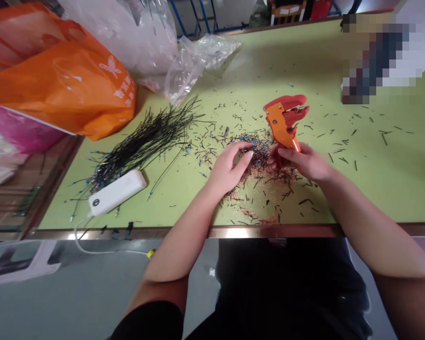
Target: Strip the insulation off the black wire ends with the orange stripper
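Pale green surface (322, 61) spans the view, metal-edged along the near side. Orange printed bag (74, 80) slumps over its far left corner; crumpled clear plastic bag (201, 56) lies just right of it.

Next in size, a bundle of black wires (148, 132), laid slantwise left of centre, many near ends blue-tipped, well apart from both hands.

Red-and-orange wire stripper (279, 123) right of centre, tilted, head raised away from the person, notched side facing right. Its handle sits inside the right grip (310, 163): fingers closed around the lower part, thumb across the front, head clear beyond the fingers.

White power bank (118, 191) beside the near end of the bundle; white cable (109, 252) runs from it and hangs below the edge, yellow piece at its end.

Left grip (228, 172) at the left side of the scrap heap (258, 153), palm low, thumb and forefinger tips close together. Whether they pinch anything small, cannot tell. Heap lies between the two hands, just left of and below the stripper's head: dark bits, blue pieces, copper strands. Smallest of all, black clippings (343, 141) strewn widely to the right.
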The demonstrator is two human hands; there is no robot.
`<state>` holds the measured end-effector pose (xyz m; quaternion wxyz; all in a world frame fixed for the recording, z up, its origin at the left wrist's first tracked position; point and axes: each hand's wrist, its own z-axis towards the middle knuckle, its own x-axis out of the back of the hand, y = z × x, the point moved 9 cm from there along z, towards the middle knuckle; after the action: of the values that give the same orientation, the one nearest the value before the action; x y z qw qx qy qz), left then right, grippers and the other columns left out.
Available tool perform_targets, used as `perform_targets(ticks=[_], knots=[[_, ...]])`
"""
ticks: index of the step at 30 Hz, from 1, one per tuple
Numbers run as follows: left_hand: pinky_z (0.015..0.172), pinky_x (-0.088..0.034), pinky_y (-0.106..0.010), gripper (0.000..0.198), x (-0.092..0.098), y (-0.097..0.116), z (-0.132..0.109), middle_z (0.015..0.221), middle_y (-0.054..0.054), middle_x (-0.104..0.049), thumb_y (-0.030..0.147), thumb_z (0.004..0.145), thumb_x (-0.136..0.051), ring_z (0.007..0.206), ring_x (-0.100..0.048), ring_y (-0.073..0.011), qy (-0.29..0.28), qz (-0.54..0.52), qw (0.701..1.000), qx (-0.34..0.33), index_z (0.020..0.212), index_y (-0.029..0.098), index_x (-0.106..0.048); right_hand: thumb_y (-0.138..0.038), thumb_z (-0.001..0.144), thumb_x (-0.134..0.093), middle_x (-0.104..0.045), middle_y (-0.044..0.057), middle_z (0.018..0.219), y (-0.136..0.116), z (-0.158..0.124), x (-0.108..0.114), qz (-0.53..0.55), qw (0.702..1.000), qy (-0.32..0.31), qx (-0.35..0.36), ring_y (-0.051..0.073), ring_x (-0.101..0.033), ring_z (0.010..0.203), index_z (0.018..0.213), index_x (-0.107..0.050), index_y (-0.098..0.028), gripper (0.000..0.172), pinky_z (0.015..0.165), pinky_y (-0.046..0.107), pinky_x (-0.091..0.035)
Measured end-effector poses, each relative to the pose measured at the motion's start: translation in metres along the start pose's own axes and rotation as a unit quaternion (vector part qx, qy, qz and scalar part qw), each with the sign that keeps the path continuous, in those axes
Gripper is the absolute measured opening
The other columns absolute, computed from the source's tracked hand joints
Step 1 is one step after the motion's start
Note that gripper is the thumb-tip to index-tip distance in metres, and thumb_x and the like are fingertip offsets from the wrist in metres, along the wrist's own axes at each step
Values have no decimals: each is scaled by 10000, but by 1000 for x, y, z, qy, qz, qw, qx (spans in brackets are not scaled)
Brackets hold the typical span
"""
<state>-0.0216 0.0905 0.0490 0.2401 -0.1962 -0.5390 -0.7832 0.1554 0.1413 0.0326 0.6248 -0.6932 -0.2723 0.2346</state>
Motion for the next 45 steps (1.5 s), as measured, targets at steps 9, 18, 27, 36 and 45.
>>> perform_targets(ticks=[9, 18, 27, 36, 45], knots=[[1103, -556, -497, 334, -4, 3, 0, 1305, -91, -753, 486, 1060, -553, 1241, -700, -263, -17, 28, 999, -10, 1259, 252, -684, -504, 931, -677, -770, 109, 1081, -3, -3, -7, 36, 998, -44, 1, 232, -743, 896, 1047, -686, -211, 316, 780, 377, -616], [1162, -498, -542, 283, 2, -5, 5, 1311, -89, -739, 444, 1040, -587, 1298, -645, -283, 7, 73, 997, -28, 1238, 266, -682, -405, 858, -704, -715, 129, 1038, -36, -11, 45, -417, 861, 253, 142, 324, -674, 971, 1098, -691, -213, 307, 802, 493, -566], [1181, -461, -532, 246, 35, -50, 14, 1309, -97, -727, 415, 1030, -593, 1293, -634, -277, 137, 96, 986, 13, 1188, 255, -691, -441, 785, -761, -701, 84, 904, -12, -2, 78, -445, 847, 290, -2, 238, -604, 721, 1034, -647, -223, 350, 659, 417, -512], [1136, -463, -561, 228, 116, -114, 19, 1234, -145, -754, 291, 965, -604, 1204, -663, -324, 184, 224, 947, 137, 1114, 194, -747, -526, 821, -742, -717, 166, 1029, -11, 9, 63, -527, 801, 265, 105, 353, -633, 948, 1072, -697, -200, 413, 822, 542, -529], [1086, -471, -525, 466, 142, -145, 1, 1323, -219, -725, 447, 969, -547, 1263, -642, -404, -83, 472, 823, 304, 1235, 141, -777, -534, 850, -701, -685, 192, 1147, -6, 13, 70, -512, 820, 251, 46, 389, -620, 1085, 1183, -694, -167, 496, 925, 562, -512]])
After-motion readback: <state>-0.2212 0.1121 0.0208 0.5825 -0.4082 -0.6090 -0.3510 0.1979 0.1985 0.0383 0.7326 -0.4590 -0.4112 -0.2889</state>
